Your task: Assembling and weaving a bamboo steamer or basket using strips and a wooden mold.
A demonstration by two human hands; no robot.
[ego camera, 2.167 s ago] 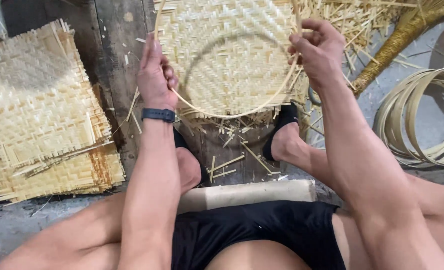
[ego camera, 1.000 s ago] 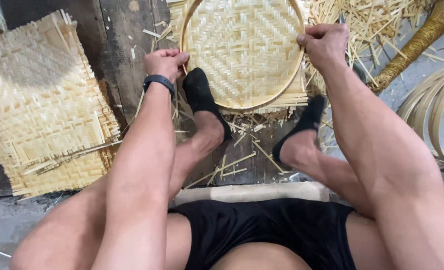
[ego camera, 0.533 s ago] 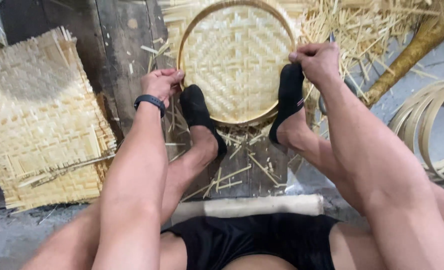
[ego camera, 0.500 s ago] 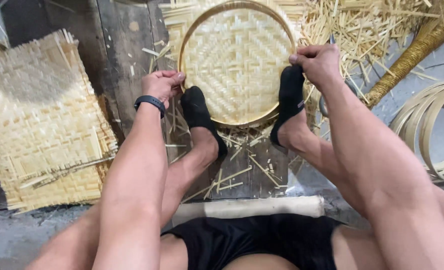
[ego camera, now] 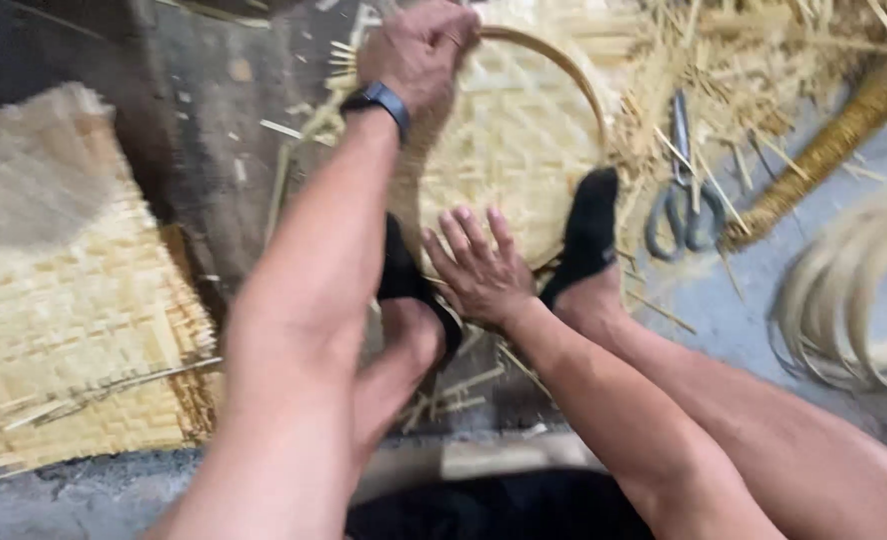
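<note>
A person sits on the floor, seen from above, bare arms and legs reaching toward a round woven bamboo tray with a bent hoop rim [ego camera: 524, 150].

To the left of the tray, well apart from it, lies a large flat square mat of pale woven bamboo strips [ego camera: 64, 330], loose strip ends sticking out along its near edge. It rests on a dark, worn wooden floor board [ego camera: 204, 150] that runs under the tray too.

The tray lies flat at the top middle of the view. Behind it and to its right is a heap of loose yellow bamboo splints and shavings [ego camera: 744, 70]. Farther right of the tray, blurred, is a coil of thin pale bamboo hoops [ego camera: 854, 300] on grey concrete floor.

Two feet in black socks press on the tray: one foot [ego camera: 589, 235] on its right near edge, the other foot [ego camera: 409, 290] at its left near edge.

The left hand [ego camera: 419, 50], with a dark band on the wrist, is at the tray's far left rim; its fingers are curled together over the hoop, gripping it. The right hand [ego camera: 479, 270] lies palm down on the tray's near edge between the two feet, fingers [ego camera: 474, 235] spread and flat on the weave.

Just right of the tray, among the splints, lie grey metal scissors [ego camera: 684, 200].
</note>
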